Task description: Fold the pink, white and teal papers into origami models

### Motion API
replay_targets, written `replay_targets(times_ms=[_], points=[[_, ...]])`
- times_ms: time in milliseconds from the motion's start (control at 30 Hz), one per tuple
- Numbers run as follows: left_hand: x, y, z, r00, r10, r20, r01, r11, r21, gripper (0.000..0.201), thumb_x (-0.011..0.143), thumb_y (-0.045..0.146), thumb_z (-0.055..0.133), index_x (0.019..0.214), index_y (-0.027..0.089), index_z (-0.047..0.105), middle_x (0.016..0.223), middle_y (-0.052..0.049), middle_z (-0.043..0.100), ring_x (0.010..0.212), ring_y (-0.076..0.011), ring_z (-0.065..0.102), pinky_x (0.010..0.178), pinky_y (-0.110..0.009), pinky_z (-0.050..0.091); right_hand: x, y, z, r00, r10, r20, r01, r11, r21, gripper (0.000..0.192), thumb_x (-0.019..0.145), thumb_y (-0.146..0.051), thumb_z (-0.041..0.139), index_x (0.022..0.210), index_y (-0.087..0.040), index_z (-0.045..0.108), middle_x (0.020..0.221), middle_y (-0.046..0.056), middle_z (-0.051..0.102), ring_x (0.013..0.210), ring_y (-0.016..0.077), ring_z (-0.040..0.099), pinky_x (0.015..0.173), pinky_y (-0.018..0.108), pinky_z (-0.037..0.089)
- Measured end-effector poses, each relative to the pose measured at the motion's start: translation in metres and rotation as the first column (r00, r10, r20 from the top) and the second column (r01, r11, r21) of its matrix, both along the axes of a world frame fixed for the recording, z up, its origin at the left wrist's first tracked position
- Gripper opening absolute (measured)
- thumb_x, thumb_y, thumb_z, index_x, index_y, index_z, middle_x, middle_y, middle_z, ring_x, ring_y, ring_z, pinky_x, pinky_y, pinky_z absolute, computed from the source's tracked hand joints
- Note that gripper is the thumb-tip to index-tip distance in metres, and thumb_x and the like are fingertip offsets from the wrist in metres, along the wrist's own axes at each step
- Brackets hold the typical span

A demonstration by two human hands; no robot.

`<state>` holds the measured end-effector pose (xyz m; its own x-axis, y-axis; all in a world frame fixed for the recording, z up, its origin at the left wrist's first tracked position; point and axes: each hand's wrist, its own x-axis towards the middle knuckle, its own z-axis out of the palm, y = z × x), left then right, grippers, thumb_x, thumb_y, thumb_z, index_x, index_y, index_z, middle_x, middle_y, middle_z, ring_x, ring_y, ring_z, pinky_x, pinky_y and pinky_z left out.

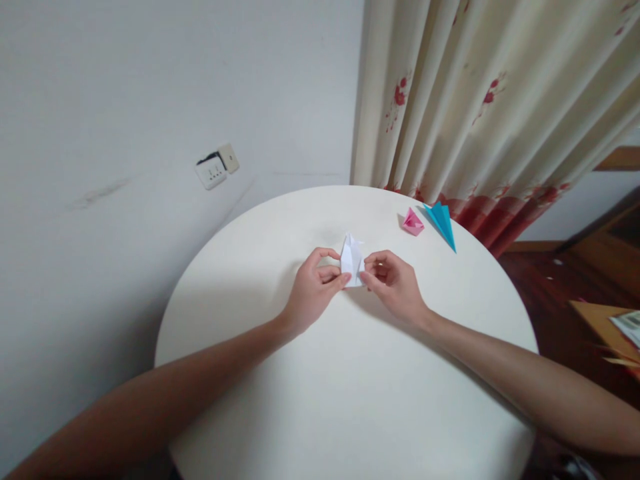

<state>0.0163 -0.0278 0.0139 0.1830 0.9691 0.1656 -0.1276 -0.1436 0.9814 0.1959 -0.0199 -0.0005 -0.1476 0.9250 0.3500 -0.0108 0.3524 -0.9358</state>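
A small folded piece of white paper [353, 259], creased and pointed at its top, is held just above the table by both hands. My left hand [316, 285] pinches its left side, the thumb lying across the lower front. On the other side my right hand [395, 283] grips the lower right edge between thumb and curled fingers. The fingertips behind the paper are partly hidden.
The round white table [320, 400] stands against a wall. A pink folded paper piece [413, 222] and a blue paper plane [442, 223] lie near its far right edge. A flowered curtain [450, 100] hangs behind; a wall socket [212, 171] is at left.
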Motion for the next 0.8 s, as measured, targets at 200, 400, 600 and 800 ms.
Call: replay_targets(times_ms=[200,400,600,800], points=[[-0.0005,0.0017,-0.0036,1.000,-0.013,0.018,0.013,1.000,0.016,0.039,0.079,0.025,0.076,0.106,0.021,0.048,0.074,0.001,0.073,0.072,-0.0142,0.070,0.071,-0.024,0.051,-0.0007,0.0003,0.0020,0.992,0.018,-0.126,-0.027,0.997,-0.066,0.028,0.076,-0.033,0.079,0.093,-0.021,0.060,0.098,0.001,0.061,0.072,0.0122,0.061,0.061,0.028,0.055],[-0.0002,0.0022,-0.0029,1.000,-0.008,0.021,0.008,1.000,0.022,0.023,0.077,0.029,0.078,0.091,0.017,0.064,0.086,-0.005,0.075,0.081,-0.0180,0.072,0.086,-0.033,0.055,0.0003,0.0027,-0.0008,0.989,0.053,-0.138,-0.055,0.998,-0.009,0.024,0.079,-0.035,0.078,0.093,-0.020,0.065,0.100,0.003,0.061,0.074,0.0125,0.063,0.064,0.029,0.058],[-0.0042,0.0014,-0.0021,0.998,0.013,-0.066,-0.011,1.000,0.023,0.016,0.078,0.027,0.074,0.089,0.015,0.077,0.092,-0.007,0.076,0.087,-0.0217,0.071,0.090,-0.035,0.055,0.0038,0.0044,0.0007,0.994,0.076,-0.078,-0.069,0.994,0.091,0.021,0.081,-0.041,0.076,0.085,-0.020,0.075,0.099,0.006,0.062,0.079,0.0156,0.062,0.065,0.032,0.059],[-0.0045,-0.0016,-0.0007,0.993,-0.094,0.075,0.095,0.995,-0.020,0.026,0.087,0.035,0.067,0.093,0.014,0.079,0.097,-0.011,0.076,0.094,-0.0239,0.069,0.092,-0.038,0.055,0.0062,-0.0001,0.0007,0.999,-0.025,-0.021,0.029,0.978,0.206,0.010,0.084,-0.029,0.075,0.092,-0.026,0.079,0.088,0.003,0.057,0.077,0.0154,0.058,0.065,0.031,0.054]])
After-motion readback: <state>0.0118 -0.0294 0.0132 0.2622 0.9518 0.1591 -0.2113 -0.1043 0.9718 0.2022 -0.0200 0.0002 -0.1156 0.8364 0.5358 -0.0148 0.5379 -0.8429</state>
